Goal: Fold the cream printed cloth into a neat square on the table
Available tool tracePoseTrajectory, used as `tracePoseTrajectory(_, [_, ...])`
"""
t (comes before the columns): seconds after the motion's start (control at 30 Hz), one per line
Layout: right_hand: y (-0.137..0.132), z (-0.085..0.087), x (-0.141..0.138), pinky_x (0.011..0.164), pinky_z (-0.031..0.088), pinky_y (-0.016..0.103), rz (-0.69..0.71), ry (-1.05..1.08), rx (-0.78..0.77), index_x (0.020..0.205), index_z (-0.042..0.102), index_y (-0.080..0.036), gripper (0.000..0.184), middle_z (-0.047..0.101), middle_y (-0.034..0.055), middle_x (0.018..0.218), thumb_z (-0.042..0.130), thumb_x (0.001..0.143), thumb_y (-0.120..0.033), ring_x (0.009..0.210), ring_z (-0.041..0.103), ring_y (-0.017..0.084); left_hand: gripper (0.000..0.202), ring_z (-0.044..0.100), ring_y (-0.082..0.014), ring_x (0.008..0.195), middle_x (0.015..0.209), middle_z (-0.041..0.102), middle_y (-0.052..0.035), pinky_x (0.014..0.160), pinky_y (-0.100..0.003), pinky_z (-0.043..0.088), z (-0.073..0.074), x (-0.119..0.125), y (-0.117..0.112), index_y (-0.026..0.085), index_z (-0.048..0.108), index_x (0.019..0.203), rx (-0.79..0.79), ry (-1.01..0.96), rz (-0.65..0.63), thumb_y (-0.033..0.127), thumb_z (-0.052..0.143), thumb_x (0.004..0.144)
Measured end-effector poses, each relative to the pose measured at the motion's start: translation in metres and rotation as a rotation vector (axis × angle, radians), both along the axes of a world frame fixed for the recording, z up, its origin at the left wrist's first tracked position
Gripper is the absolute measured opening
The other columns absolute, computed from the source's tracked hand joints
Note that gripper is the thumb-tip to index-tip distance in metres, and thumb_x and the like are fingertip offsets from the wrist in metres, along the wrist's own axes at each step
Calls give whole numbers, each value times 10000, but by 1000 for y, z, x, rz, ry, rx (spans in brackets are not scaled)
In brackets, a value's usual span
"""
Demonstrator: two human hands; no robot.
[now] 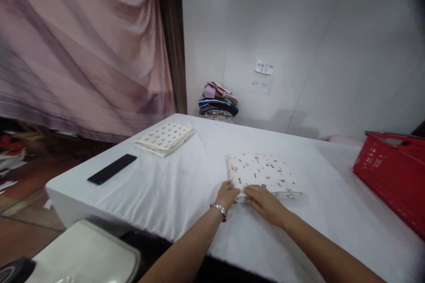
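Note:
A folded white cloth with small dark prints lies on the white-covered table. My left hand, with a metal bracelet at the wrist, is closed on the cloth's near left corner. My right hand rests on the cloth's near edge with its fingers curled over the fold. A second folded printed cloth lies farther off at the table's left, away from both hands.
A black phone lies near the table's left edge. A red basket stands at the right. A stack of colourful folded fabrics sits by the wall. A pink curtain hangs at the left; a pale seat is below.

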State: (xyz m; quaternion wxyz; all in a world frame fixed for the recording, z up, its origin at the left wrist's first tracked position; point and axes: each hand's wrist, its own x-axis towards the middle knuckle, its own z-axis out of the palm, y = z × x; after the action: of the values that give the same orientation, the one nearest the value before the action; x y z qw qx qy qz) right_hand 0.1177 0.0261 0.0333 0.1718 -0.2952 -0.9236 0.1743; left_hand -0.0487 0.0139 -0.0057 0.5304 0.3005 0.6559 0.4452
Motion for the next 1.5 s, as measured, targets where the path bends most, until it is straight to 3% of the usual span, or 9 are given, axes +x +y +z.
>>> tracePoseTrajectory(0.23, [37,-12,106,802,423,326,-375,59,-69,849,648,-211,261,638,58,919,409,840,-316,887,559,200,729,590,-142,702,1015,593,-119,525,-217,476,-6,-5,8,126,287,1303,5,-8,-42,186,629,663])
tracePoseTrajectory(0.33, [52,-15,141,795,424,318,-658,106,-143,793,647,-188,242,640,62,898,440,795,-313,884,560,208,727,589,-133,699,1014,594,-108,528,-206,472,-9,-6,10,148,289,1300,-1,-2,-46,187,634,661])
tracePoseTrajectory(0.43, [63,-13,155,744,440,286,-950,186,-338,759,641,-164,193,647,66,856,487,747,-280,877,569,209,710,588,-128,696,1035,592,-98,539,-209,477,-14,-8,12,170,289,1302,-2,26,-60,215,622,676])
tracePoseTrajectory(0.57, [75,-14,154,535,447,239,-1042,210,-566,710,620,-143,211,622,46,641,532,732,-333,604,581,156,733,590,-132,684,1041,599,-103,563,-234,483,-13,-10,14,177,279,1310,-10,39,-70,237,629,669])
tracePoseTrajectory(0.83, [67,-20,126,462,442,240,-1017,309,-795,699,592,-160,287,604,29,602,713,587,-395,556,554,147,686,583,-155,697,972,622,-105,595,-258,452,21,-38,21,130,323,1306,38,332,-56,254,569,678])
tracePoseTrajectory(0.97, [42,-22,109,478,468,260,-955,487,-845,882,573,-193,376,643,59,786,715,602,-400,648,586,172,666,589,-190,774,991,620,-103,681,-290,442,22,-55,15,114,327,1308,45,602,-75,276,524,693])
tracePoseTrajectory(1.13, [20,-20,111,560,528,325,-834,777,-1094,1060,493,-208,491,648,71,864,685,665,-427,681,612,175,664,594,-211,775,952,623,-79,704,-308,423,21,-55,6,135,257,1347,81,815,-159,292,454,733])
tracePoseTrajectory(1.33, [-2,-17,119,698,532,340,-722,969,-1208,986,506,-190,283,647,63,893,596,749,-315,743,634,157,643,596,-199,783,887,645,-71,739,-298,424,25,-61,10,120,300,1322,62,747,-175,284,483,728])
tracePoseTrajectory(1.5, [-23,-28,114,790,497,350,-608,1130,-1083,994,469,-226,405,632,37,1013,607,624,-137,914,608,177,638,600,-184,776,960,648,-101,714,-285,443,19,-68,15,118,329,1300,39,642,-161,285,521,715])
